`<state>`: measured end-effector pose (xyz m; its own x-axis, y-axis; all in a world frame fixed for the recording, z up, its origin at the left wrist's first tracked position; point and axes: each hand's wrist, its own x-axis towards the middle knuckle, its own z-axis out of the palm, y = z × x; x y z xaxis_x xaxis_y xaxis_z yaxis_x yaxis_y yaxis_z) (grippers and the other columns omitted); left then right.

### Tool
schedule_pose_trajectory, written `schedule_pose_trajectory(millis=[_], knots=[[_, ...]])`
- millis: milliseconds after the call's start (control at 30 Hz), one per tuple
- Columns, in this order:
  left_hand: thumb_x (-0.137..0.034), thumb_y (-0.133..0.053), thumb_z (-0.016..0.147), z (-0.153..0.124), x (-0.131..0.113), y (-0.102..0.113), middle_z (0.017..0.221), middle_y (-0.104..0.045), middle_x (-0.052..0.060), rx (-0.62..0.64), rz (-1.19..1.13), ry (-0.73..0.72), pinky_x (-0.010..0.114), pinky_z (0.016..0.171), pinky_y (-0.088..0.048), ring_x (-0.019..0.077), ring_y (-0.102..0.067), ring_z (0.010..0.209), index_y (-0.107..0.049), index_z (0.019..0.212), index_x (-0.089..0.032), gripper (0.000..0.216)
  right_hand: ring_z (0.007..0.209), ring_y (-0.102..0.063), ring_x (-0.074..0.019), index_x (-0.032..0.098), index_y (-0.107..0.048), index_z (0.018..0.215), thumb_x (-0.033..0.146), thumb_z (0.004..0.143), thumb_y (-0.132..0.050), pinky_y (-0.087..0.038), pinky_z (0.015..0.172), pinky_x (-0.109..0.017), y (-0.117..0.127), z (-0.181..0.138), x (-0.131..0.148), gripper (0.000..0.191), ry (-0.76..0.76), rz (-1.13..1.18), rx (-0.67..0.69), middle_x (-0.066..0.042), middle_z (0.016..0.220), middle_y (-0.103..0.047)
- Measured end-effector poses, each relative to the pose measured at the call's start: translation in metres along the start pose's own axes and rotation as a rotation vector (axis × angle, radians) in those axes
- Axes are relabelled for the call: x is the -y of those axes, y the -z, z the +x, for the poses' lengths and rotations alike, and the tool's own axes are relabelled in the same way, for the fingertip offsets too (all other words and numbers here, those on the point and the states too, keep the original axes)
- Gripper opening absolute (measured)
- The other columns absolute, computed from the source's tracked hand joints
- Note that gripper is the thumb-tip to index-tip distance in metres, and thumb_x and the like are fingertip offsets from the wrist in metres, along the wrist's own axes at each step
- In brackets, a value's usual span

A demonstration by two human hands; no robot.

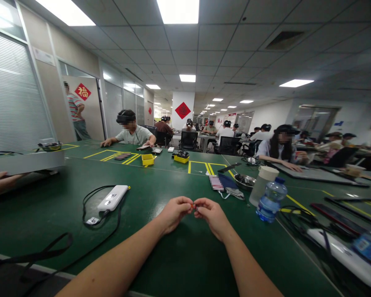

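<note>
While both forearms reached forward over the green surface [163,181], the left hand [174,213] and the right hand [214,215] met almost at their fingertips, a little above it. The left hand was closed, with thumb and fingers pinched on a small orange thing [192,206], which was in the narrow place between the two hands. The right hand was also pinched, on what looked like a tiny grey piece [197,209] just beside the orange one; whether the two pieces were joined, one could not tell, because the fingers covered most of them. To the left of the hands lay a white power bank [113,198], with a black cable [84,202] curling around its side. To the right, well apart from the fingers, stood a clear bottle [269,201] with a blue cap and, near it, a pale tumbler [264,184]. Behind these was a metal bowl [245,181], and beside the bowl lay a dark blue cloth [228,182]. Farther away, two yellow trays [147,160] rested near yellow tape lines. Across the surface sat a co-worker [135,134] wearing a headset, and at the left edge another person's hand [1,180] held a grey panel [31,162].
</note>
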<state>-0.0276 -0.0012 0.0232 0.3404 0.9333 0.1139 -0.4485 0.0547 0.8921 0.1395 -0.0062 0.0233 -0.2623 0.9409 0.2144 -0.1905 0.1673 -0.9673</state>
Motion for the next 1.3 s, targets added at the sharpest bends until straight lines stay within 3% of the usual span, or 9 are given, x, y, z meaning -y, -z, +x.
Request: schedule_pose_trajectory(millis=[433, 967, 1300], knots=[[-0.016, -0.070, 0.065, 0.002, 0.002, 0.003, 0.080, -0.065, 0.008, -0.009, -0.010, -0.009, 0.024, 0.071, -0.046, 0.0110, -0.060, 0.067, -0.063, 0.081, -0.010, 0.018, 0.064, -0.060, -0.0147, 0.017, -0.063, 0.089, 0.027, 0.066, -0.066, -0.047, 0.065, -0.031, 0.003, 0.002, -0.001, 0.026, -0.002, 0.013, -0.034, -0.004, 0.080, -0.065], [-0.016, -0.069, 0.065, 0.000, 0.001, 0.001, 0.074, -0.064, 0.006, -0.008, -0.011, -0.030, 0.024, 0.068, -0.046, 0.0110, -0.059, 0.065, -0.063, 0.081, -0.011, 0.018, 0.070, -0.061, -0.0161, 0.016, -0.063, 0.092, 0.020, 0.067, -0.062, -0.047, 0.072, -0.033, -0.001, 0.000, 0.004, 0.025, 0.003, 0.038, -0.047, -0.005, 0.080, -0.066], [-0.013, -0.067, 0.064, 0.003, 0.009, 0.007, 0.080, -0.065, 0.008, -0.001, 0.096, -0.024, 0.024, 0.067, -0.045, 0.0113, -0.059, 0.066, -0.062, 0.080, -0.011, 0.017, 0.064, -0.064, -0.0140, 0.015, -0.061, 0.090, 0.022, 0.063, -0.066, -0.049, 0.059, -0.026, 0.004, 0.001, 0.001, 0.028, -0.122, -0.044, -0.084, -0.007, 0.086, -0.068]])
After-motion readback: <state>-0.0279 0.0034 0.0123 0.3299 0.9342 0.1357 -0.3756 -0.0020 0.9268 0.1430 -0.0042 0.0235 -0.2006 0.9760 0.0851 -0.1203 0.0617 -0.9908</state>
